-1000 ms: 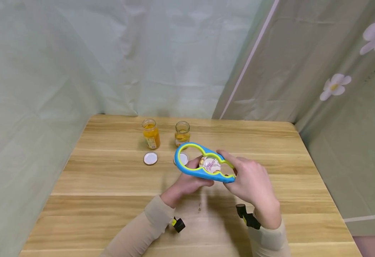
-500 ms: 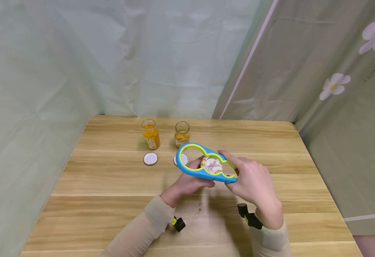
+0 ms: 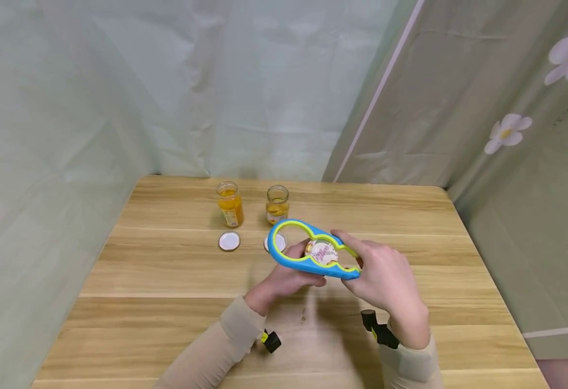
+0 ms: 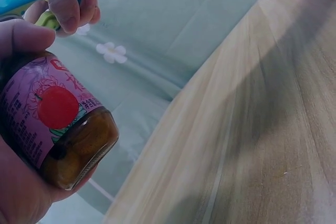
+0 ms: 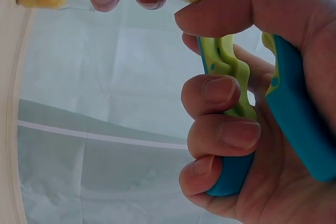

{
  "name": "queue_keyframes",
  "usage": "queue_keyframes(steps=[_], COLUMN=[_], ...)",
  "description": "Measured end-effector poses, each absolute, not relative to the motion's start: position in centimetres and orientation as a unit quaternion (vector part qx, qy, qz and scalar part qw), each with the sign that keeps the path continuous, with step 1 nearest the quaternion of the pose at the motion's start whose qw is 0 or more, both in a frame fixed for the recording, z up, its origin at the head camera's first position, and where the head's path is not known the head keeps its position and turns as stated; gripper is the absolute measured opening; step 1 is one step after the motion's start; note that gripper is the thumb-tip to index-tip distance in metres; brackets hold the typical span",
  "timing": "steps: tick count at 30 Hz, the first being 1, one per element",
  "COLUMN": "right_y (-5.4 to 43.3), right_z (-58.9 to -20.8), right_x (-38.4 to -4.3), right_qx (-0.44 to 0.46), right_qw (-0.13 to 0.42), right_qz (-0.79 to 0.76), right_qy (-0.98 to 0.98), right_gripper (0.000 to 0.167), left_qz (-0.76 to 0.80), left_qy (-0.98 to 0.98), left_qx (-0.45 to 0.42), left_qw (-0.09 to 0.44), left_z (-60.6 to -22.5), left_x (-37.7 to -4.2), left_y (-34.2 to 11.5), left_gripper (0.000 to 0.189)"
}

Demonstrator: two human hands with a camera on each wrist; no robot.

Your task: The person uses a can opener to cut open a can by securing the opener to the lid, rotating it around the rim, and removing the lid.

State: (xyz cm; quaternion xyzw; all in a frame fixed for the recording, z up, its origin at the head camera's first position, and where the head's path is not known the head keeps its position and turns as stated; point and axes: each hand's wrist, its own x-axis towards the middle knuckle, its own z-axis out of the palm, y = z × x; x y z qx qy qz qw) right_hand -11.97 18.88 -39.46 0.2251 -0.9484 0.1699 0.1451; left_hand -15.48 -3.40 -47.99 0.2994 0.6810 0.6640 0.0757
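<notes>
My left hand (image 3: 286, 276) grips a glass jar (image 4: 79, 148) with a pink label and a red fruit picture, held tilted above the table. Its white printed lid (image 3: 322, 252) shows through the middle of a blue and lime-green jar opener (image 3: 295, 263). In the head view the opener's scalloped inner edges lie around the lid; how tightly they touch it I cannot tell. My right hand (image 3: 386, 275) holds the opener by its two handles at the right end, fingers curled round one handle in the right wrist view. The palm side of my left hand is partly hidden.
Two lidless jars stand at the back of the wooden table (image 3: 167, 270): a tall orange-filled jar (image 3: 230, 208) and a shorter jar (image 3: 277, 202) with yellowish contents. One loose lid (image 3: 229, 241) lies before the tall jar; another lid (image 3: 280, 241) sits partly behind the opener.
The opener and the jar have shifted very slightly to the right with both hands. Both grips look the same, and the jars and lids on the table stay in place.
</notes>
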Motion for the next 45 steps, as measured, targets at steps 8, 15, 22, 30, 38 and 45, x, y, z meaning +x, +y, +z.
queue_keyframes(steps=[8,15,22,30,38,45], right_y=[18.9,19.0,19.2,19.1,19.1,19.2], right_z=[-39.5,-39.4,-39.1,-39.1,-39.1,-39.2], right_x=[-11.9,-11.9,-12.0,-11.9,-12.0,-11.9], right_qx=[0.232,0.231,0.239,0.243,0.246,0.246], right_qw=[0.145,0.138,0.142,0.131,0.128,0.122], right_qz=[0.179,0.175,0.176,0.178,0.178,0.182], right_qy=[-0.945,-0.947,-0.944,-0.945,-0.944,-0.944], right_gripper=[0.075,0.078,0.077,0.078,0.079,0.079], left_qz=[0.664,0.682,0.673,0.663,0.665,0.668], left_qy=[0.667,0.649,0.654,0.665,0.661,0.656], left_qx=[0.327,0.326,0.331,0.313,0.31,0.309], left_qw=[0.087,0.087,0.098,0.139,0.159,0.169], left_z=[-48.0,-48.3,-48.3,-48.2,-48.2,-48.4], left_x=[-15.6,-15.7,-15.9,-15.7,-15.7,-15.7], left_y=[-3.7,-3.8,-4.0,-4.4,-4.4,-4.5], left_gripper=[0.066,0.076,0.084,0.075,0.076,0.077])
